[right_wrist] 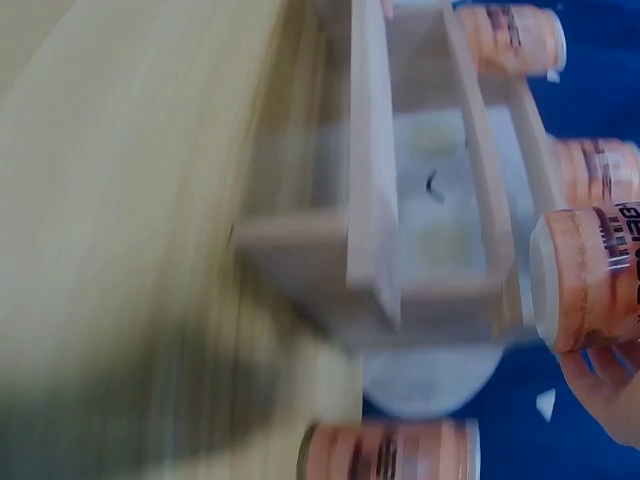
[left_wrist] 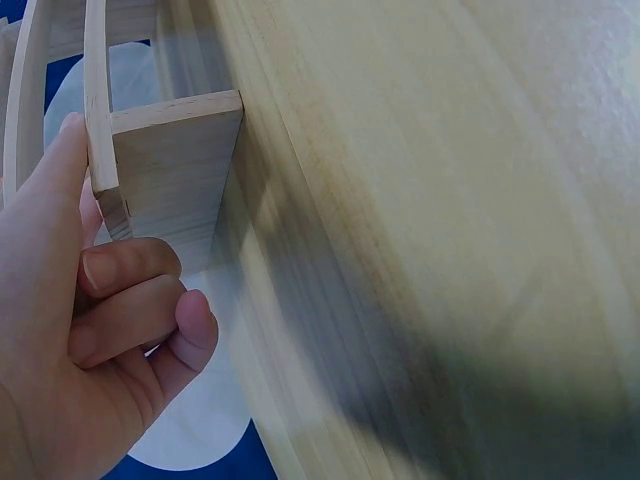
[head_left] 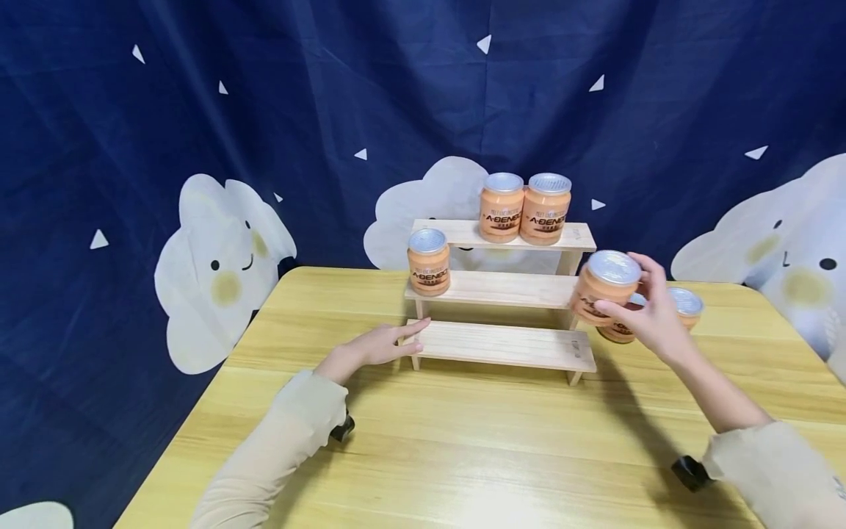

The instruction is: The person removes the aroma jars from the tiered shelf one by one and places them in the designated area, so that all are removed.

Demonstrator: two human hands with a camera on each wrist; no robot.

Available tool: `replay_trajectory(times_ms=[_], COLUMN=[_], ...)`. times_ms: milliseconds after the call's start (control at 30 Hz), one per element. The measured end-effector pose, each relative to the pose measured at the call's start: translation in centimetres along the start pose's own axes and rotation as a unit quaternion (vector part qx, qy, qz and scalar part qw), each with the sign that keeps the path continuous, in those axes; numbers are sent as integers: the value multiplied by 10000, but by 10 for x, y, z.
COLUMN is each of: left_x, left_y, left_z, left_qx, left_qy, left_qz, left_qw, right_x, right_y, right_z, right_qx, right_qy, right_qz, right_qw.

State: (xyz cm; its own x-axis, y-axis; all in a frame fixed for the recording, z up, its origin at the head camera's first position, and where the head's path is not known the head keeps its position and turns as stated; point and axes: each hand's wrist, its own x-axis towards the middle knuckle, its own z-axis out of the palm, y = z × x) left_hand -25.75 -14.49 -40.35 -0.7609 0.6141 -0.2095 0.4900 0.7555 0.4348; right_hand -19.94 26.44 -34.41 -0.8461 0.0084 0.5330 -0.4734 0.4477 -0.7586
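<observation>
My right hand (head_left: 651, 312) holds an orange jar (head_left: 604, 286) with a silvery lid, in the air by the right end of the middle step of a three-step wooden display stand (head_left: 505, 345). In the right wrist view, the held jar (right_wrist: 590, 275) is at the right edge. My left hand (head_left: 380, 344) grips the left end of the stand's lowest board; the left wrist view shows its fingers (left_wrist: 140, 310) curled at the board's end. Two matching jars (head_left: 501, 209) stand side by side on the top step. Another jar (head_left: 429, 263) sits at the middle step's left end.
Behind my right hand, two more jars (head_left: 686, 305) stand on the wood-grain table (head_left: 463, 433), partly hidden. A dark blue curtain (head_left: 317, 110) with white clouds and triangles hangs behind the table.
</observation>
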Motion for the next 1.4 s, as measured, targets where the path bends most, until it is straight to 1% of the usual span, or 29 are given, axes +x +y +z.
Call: replay_trajectory(times_ms=[100, 200, 300, 333, 400, 433, 500, 567, 633, 667, 800, 867, 900, 1033, 1133, 1167, 1267, 1400], left_x=[0, 0, 0, 0, -1, -1, -1, -2, -2, -2, -2, -2, -2, -1, -2, -2, -2, -2], left_y=[0, 0, 0, 0, 0, 0, 1, 1, 0, 0, -1, 0, 0, 3, 4, 4, 3, 1], left_z=[0, 0, 0, 0, 0, 0, 0, 0, 1, 1, 2, 1, 0, -2, -3, -3, -2, 0], left_qx=[46, 69, 49, 41, 30, 32, 20, 17, 9, 12, -9, -3, -11, -23, -21, -14, -5, -22], left_qy=[5, -6, 14, 19, 39, 31, 35, 35, 33, 33, 38, 18, 14, 0, 19, 13, 3, 9], left_qz=[-19, -29, 20, 37, 74, 71, 84, 77, 64, 50, -1, -14, -10, 11, 52, 53, 57, 29], left_qw=[10000, 10000, 10000, 10000, 10000, 10000, 10000, 10000, 10000, 10000, 10000, 10000, 10000, 10000, 10000, 10000, 10000, 10000], right_x=[-8, -16, -23, -25, -29, -31, -34, -37, -40, -41, -48, -51, -52, -55, -55, -56, -56, -54], right_y=[8, 15, 21, 24, 29, 38, 50, 68, 92, 103, 150, 164, 166, 173, 180, 182, 188, 191], right_z=[-21, -42, -62, -69, -81, -88, -100, -114, -127, -133, -153, -159, -160, -162, -162, -161, -157, -152], right_qx=[-101, -3, 451, 497, 371, 626, 275, -29, -79, -484, -1012, -1355, -1360, -1446, -1358, -1300, -794, -116], right_qy=[100, 249, 336, 389, 479, 480, 589, 664, 752, 836, 1059, 1068, 1013, 778, 573, 518, 359, 187], right_qz=[91, 38, -65, -105, -127, -256, -244, -205, -176, -20, 248, 448, 594, 957, 1256, 1361, 1561, 1505], right_qw=[9999, 9997, 9984, 9979, 9981, 9966, 9976, 9976, 9970, 9953, 9889, 9840, 9837, 9818, 9811, 9808, 9839, 9884])
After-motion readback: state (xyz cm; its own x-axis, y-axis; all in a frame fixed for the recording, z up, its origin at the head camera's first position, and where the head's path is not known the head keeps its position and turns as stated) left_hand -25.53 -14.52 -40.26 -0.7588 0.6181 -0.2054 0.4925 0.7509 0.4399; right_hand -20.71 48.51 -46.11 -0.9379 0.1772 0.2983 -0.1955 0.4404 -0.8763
